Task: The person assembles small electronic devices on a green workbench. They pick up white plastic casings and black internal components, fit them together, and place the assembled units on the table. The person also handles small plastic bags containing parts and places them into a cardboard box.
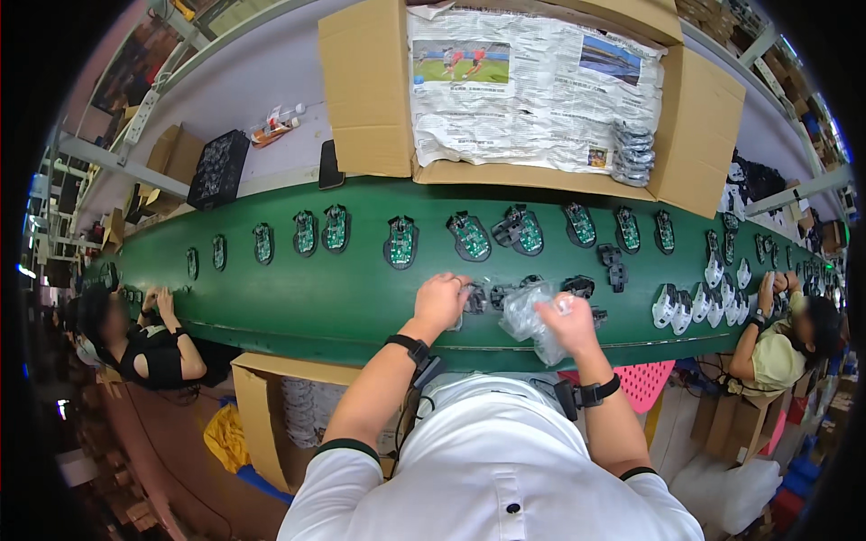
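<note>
My right hand is closed on a crumpled clear plastic bag, held just over the near edge of the green belt. My left hand has its fingers bent together at a small dark plastic part, which they partly cover. More black plastic parts lie around the bag, some half hidden behind it. Beyond my hands, a row of mouse-shaped black bases with green circuit boards stretches along the belt. One base has a black part lying across its left side.
An open cardboard box lined with newspaper stands past the belt; stacked wrapped pieces sit in its right corner. White-grey shells cluster at right. People work at the left and right. Another carton is below left.
</note>
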Motion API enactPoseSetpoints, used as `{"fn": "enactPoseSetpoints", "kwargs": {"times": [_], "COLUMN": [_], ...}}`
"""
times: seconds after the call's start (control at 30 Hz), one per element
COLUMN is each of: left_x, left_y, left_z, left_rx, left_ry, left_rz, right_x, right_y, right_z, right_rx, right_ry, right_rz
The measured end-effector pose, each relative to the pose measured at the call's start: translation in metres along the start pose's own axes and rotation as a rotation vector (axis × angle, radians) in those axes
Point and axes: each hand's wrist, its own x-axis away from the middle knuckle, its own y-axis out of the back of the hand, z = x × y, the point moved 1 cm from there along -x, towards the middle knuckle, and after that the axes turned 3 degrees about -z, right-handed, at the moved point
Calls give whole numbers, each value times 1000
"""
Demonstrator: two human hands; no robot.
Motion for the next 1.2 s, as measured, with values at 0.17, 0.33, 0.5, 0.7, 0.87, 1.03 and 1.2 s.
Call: {"fn": "enactPoseSetpoints", "kwargs": {"times": [0.17,0.33,0.5,0.7,0.87,1.03,1.2], "left_x": [-1,9,17,24,19,9,10], "left_y": [36,64,70,74,82,84,94], "left_z": [-16,-35,-23,-20,-32,-43,-51], "left_rx": [514,832,725,652,565,424,430], "left_ry": [-188,-298,-260,-226,-382,-434,-414], "left_rz": [-51,37,-81,-172,-250,-252,-312], "right_x": [-1,-18,-26,-18,-16,-13,-8], "right_y": [-30,-35,-34,-21,-18,-19,-17], "right_z": [-2,21,40,41,47,68,97], "right_rx": [-385,-269,-391,-175,1,169,13], "right_ry": [-90,29,-23,94,348,459,433], "right_rz": [77,148,217,207,84,-63,-127]}}
